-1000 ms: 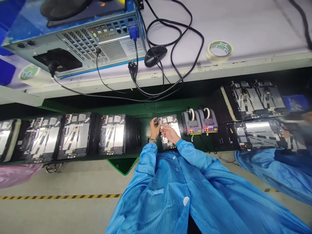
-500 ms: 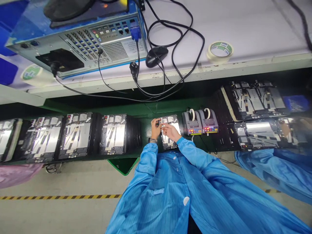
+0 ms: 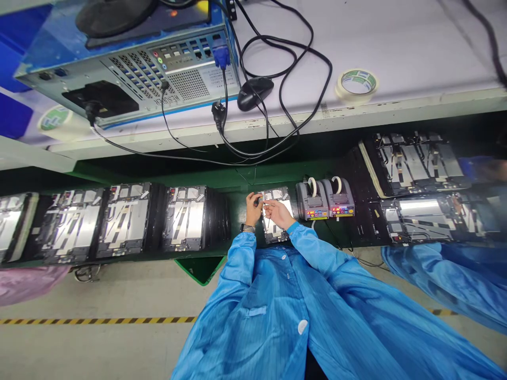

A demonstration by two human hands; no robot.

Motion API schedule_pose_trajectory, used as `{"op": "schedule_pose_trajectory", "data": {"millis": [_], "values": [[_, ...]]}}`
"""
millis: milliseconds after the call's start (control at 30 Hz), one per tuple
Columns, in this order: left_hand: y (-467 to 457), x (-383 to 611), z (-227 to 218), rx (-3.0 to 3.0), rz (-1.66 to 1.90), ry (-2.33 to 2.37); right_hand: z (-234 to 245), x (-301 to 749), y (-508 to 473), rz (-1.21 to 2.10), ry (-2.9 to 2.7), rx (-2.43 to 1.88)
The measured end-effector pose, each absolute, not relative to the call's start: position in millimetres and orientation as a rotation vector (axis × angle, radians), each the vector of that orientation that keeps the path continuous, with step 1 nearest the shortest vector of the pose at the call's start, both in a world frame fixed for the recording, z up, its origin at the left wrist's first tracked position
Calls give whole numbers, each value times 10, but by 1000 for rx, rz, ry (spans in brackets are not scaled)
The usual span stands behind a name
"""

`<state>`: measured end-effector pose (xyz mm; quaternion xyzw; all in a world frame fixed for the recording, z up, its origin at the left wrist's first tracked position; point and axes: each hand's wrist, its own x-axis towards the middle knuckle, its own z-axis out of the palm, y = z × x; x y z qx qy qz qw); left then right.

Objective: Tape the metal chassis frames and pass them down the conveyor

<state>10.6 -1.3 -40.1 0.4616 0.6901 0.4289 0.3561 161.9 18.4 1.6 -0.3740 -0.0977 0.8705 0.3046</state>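
A flat tablet-like device with its silver inner parts exposed [image 3: 273, 232] lies on the green bench in front of me. Over its upper left part, my left hand [image 3: 253, 212] is closed, fingers bent around something small and dark that I cannot make out. My right hand [image 3: 279, 215] reaches in from the right above the same device. Its thumb and forefinger are pinched together close to the left fingertips, and whatever is between them is too small to name. Just right of the device stand two grey tape dispensers [image 3: 312, 200] with lit red displays, each carrying a white tape roll.
Stacks of similar opened devices [image 3: 184, 219] line the bench to my left, and more stacks [image 3: 420, 219] stand at right. A shelf above holds a computer case [image 3: 158, 74], a black mouse [image 3: 254, 93], looped cables and a tape roll [image 3: 357, 84]. Blue sleeves of a person show at right.
Both hands stay at nearly the same spot over the device, with only slight finger movement. At the far right, another person's hand has moved away from the device stack.
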Motion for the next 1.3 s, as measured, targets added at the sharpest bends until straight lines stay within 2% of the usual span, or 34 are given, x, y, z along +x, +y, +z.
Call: {"op": "schedule_pose_trajectory", "data": {"millis": [533,667,733,800,900,967,1067,1300], "values": [[14,46,-487,1266,1087,1788,-70,1622,286,2323,-144,-1051],[13,50,-494,1222,1125,1777,-96,1667,242,2342,-373,-1152],[14,49,-496,1224,1129,1773,-79,1691,208,2188,-747,-1321],[18,43,-501,1238,1125,1768,-35,1711,205,1828,-1270,-1452],[27,29,-510,1252,1123,1769,64,1736,290,1237,-2018,-1420],[31,22,-511,1254,1121,1768,122,1751,376,1019,-2368,-1363],[37,19,-505,1241,1109,1760,158,1774,464,853,-2663,-1310],[62,-5,-539,1266,1133,1762,132,1790,428,615,-2890,-1161]]}}
